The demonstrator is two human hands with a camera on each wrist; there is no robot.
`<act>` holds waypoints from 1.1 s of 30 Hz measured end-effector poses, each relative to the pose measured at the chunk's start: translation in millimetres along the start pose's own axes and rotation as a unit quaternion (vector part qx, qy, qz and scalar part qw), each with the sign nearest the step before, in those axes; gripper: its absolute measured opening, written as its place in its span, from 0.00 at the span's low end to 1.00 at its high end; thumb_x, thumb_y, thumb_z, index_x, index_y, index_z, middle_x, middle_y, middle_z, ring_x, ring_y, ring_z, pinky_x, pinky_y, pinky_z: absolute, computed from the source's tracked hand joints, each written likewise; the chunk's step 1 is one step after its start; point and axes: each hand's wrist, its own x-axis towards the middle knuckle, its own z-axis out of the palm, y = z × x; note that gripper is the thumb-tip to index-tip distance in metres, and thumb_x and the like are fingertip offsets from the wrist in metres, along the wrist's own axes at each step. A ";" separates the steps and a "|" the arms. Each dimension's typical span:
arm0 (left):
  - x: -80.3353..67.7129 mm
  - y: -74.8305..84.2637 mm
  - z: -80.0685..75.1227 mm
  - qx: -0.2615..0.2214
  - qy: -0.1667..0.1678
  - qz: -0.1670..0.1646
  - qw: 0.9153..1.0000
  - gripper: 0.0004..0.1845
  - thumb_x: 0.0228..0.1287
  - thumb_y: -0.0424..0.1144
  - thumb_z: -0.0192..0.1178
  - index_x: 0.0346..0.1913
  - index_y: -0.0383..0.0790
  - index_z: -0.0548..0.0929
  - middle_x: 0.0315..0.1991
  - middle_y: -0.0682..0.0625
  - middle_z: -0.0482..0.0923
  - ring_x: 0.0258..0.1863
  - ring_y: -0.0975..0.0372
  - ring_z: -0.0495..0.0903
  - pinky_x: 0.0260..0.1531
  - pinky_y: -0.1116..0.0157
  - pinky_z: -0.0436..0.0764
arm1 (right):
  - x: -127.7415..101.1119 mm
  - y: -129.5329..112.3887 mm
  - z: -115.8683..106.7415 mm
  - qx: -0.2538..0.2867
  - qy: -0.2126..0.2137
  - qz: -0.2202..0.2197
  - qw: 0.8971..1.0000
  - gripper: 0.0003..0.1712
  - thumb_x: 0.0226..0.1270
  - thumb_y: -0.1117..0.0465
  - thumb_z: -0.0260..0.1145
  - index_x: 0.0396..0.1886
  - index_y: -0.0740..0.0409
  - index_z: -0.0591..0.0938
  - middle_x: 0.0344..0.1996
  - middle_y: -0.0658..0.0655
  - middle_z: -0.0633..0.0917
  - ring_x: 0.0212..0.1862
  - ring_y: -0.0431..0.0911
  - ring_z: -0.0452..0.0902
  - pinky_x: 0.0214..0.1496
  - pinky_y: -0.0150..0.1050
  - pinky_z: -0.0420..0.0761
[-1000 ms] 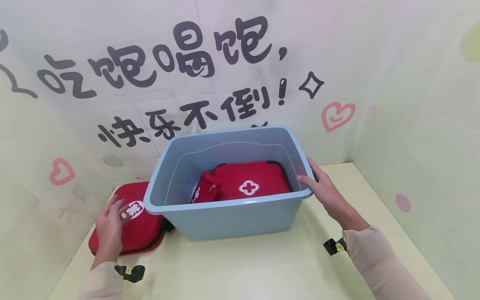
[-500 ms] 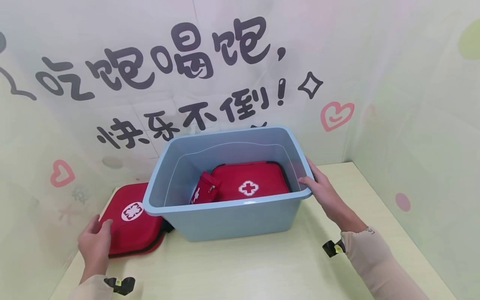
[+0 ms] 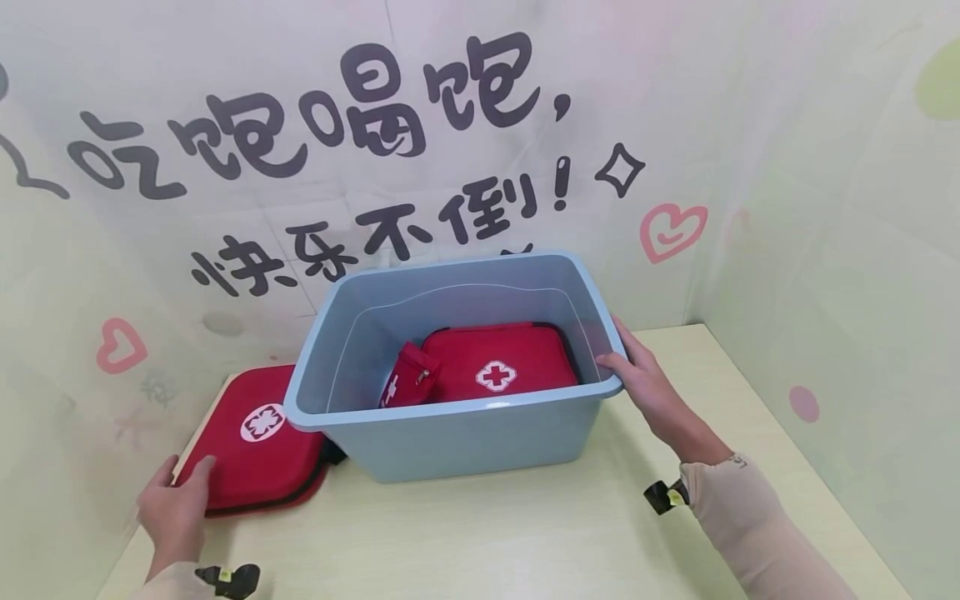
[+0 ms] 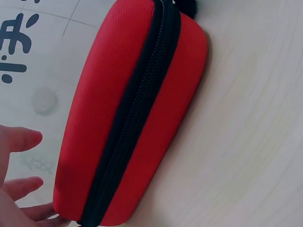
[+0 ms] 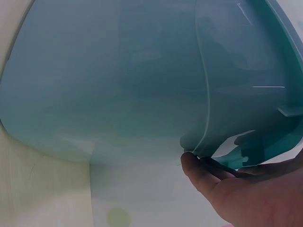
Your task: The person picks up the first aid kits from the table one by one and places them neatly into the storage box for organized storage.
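Both hands are at work on the table [image 3: 487, 533]. Left hand [image 3: 174, 508] lies at the near corner of a red first-aid case [image 3: 255, 454], fingers relaxed and nearly straight, the fingertips [image 4: 28, 139] just at the case's edge; the wrist view shows them beside the zipped side, touching it near the bottom corner at most, and not curled round it. That case lies flat on the table, white emblem up, its far right end tucked against and partly behind the blue plastic bin [image 3: 450, 433].

Right hand [image 3: 648, 387] holds the bin's right rim, thumb over the lip and fingers under it; from the right wrist view the fingers [image 5: 203, 172] hook beneath the rim's flange.

Between the two hands stands the bin, upright on the table. Inside it lies a larger red first-aid bag [image 3: 498, 362] with a white cross, flat on the bottom, and a small red pouch [image 3: 408, 379] leaning against its left end.

Behind everything hangs a pale backdrop [image 3: 375, 150] with dark lettering and pink hearts.
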 end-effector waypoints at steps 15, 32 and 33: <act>2.1 -18.7 -5.9 0.031 -0.026 -0.049 0.998 0.57 0.62 0.63 0.59 0.78 0.31 0.42 0.77 0.29 0.42 0.75 0.39 0.47 0.72 0.47 0.52 | 0.6 1.9 0.7 0.004 -0.001 -0.005 1.000 0.40 0.74 0.64 0.50 0.81 0.47 0.48 0.76 0.64 0.56 0.72 0.60 0.53 0.70 0.63 0.55; 11.2 -26.8 -7.7 0.029 -0.051 -0.073 0.996 0.56 0.58 0.66 0.61 0.79 0.38 0.50 0.76 0.32 0.49 0.66 0.42 0.57 0.71 0.51 0.58 | 1.8 1.4 1.2 0.010 0.003 -0.004 1.000 0.39 0.74 0.64 0.49 0.81 0.49 0.48 0.76 0.65 0.56 0.72 0.62 0.53 0.71 0.64 0.54; 11.5 -27.3 -7.8 0.027 -0.050 -0.072 0.996 0.56 0.58 0.66 0.61 0.79 0.38 0.50 0.76 0.32 0.49 0.67 0.42 0.56 0.72 0.51 0.57 | 1.9 1.3 1.2 0.009 0.003 -0.005 1.000 0.39 0.75 0.64 0.49 0.81 0.49 0.48 0.76 0.65 0.56 0.72 0.63 0.53 0.70 0.64 0.54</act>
